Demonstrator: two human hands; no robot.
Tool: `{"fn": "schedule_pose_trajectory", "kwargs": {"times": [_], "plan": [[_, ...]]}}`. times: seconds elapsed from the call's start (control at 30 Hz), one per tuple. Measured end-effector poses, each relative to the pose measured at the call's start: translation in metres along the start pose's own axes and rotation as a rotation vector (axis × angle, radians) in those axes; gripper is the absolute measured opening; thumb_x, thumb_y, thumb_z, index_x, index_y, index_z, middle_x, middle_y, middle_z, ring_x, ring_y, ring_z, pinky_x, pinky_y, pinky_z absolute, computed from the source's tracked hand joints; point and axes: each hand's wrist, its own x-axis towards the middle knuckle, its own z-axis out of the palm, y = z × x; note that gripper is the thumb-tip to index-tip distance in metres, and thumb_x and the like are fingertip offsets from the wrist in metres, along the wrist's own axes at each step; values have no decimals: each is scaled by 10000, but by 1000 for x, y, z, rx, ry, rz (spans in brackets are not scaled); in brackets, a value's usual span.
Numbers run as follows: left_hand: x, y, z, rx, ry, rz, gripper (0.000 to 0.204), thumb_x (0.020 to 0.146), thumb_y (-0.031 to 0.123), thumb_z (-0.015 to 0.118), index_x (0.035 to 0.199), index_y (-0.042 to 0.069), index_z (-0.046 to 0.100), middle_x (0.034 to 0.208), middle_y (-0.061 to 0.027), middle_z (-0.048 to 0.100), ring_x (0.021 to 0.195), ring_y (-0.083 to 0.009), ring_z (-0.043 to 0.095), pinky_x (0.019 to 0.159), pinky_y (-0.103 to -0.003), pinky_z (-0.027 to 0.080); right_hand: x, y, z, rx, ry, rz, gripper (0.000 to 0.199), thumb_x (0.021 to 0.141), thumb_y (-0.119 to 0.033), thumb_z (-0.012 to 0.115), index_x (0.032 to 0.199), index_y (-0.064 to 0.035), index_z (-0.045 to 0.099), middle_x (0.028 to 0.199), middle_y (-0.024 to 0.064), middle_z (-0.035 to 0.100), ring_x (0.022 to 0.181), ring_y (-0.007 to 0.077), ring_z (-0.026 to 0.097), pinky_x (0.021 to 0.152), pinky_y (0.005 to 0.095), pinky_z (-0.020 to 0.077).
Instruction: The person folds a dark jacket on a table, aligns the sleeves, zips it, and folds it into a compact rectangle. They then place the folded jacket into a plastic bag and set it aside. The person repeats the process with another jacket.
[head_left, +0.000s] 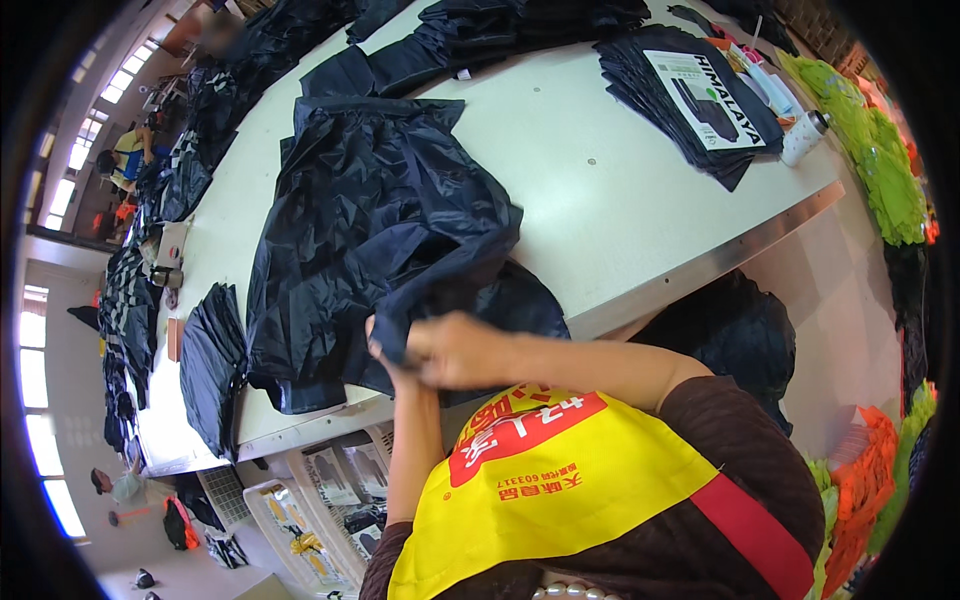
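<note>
A dark navy, shiny garment [370, 220], possibly waterproof trousers or a jacket, lies crumpled across the near part of the white table. One end of it is lifted and bunched up close to my body. My right hand [462, 350] is closed around this bunched fabric, slightly blurred. Right beside it, my left hand [378, 345] grips the same end from the left; cloth and the right hand hide most of its fingers. The two wrists nearly cross in front of my yellow apron [560, 480].
Flat dark packs with a white printed label [695, 100] are stacked at the far right, near a white bottle [803, 138]. A folded dark pile [214, 370] lies at the left edge. More dark garments [450, 45] line the far side. Crates [300, 530] stand below the table [570, 150].
</note>
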Motion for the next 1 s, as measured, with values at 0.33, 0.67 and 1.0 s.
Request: {"fn": "schedule_pose_trajectory", "kwargs": {"times": [0.33,0.67,1.0], "plan": [[-1,34,-10,459,-34,242,182,643,-130,463,667,51,473,580,-30,449,515,-129,495,475,-276,407,-52,14,-63,-517,301,-105,161,687,-64,666,714,-78,508,636,106,502,599,337,547,535,353,459],[-53,42,-66,1599,-1115,-58,63,741,94,600,799,114,615,840,-127,643,794,-332,624,655,-411,497,-118,91,-236,-438,37,880,598,697,-326,740,1178,-29,543,861,146,614,801,243,600,717,360,486],[-12,40,-326,2211,-557,-1014,406,819,285,590,1179,104,547,1141,-111,613,990,-276,602,850,-408,477,-145,171,-333,-1201,338,876,684,755,-156,669,1336,28,359,1350,266,390,1288,369,337,1072,417,273]]}}
